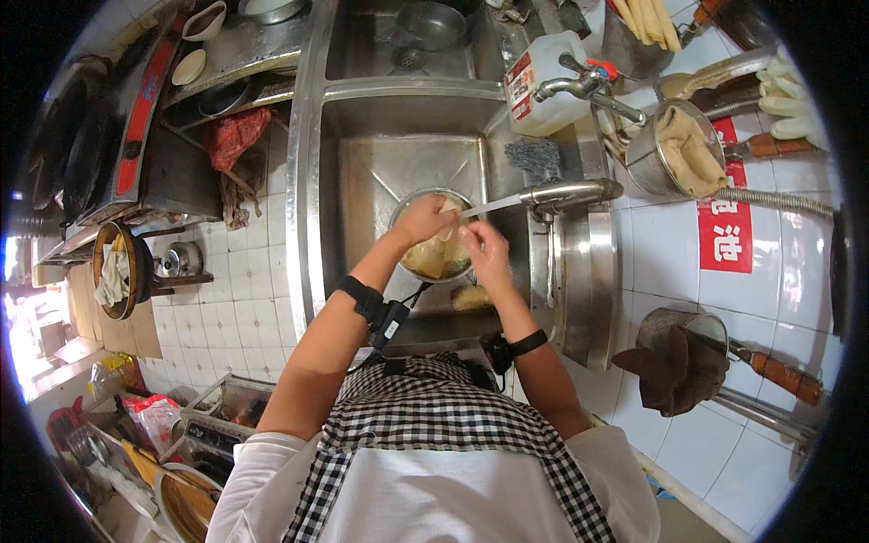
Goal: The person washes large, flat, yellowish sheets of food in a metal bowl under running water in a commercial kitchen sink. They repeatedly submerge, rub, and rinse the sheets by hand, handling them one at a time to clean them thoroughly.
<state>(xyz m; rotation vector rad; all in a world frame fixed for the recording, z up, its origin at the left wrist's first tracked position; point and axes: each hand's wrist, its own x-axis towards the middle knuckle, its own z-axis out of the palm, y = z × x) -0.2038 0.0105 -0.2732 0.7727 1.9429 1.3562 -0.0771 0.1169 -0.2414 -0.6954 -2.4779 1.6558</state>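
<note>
A round metal bowl (400,266) stands in the steel sink basin (370,170) and holds pale yellowish, wet pieces (429,256) whose kind I cannot make out. Over the bowl, my left hand (426,220) grips a pale, thin piece (449,203) of the same look. A stream of water (492,206) runs from the metal tap (567,193) down between my hands. My right hand (487,252) is at the bowl's right side, fingers curled and somewhat blurred; whether it pinches something is unclear.
A tan scrubber (470,297) lies in the basin below the bowl. On the right ledge are steel wool (533,156) and a plastic jug (546,88) behind a second tap (574,85). A metal pan (431,26) sits in the far basin. Strainers (679,360) hang along the tiled wall.
</note>
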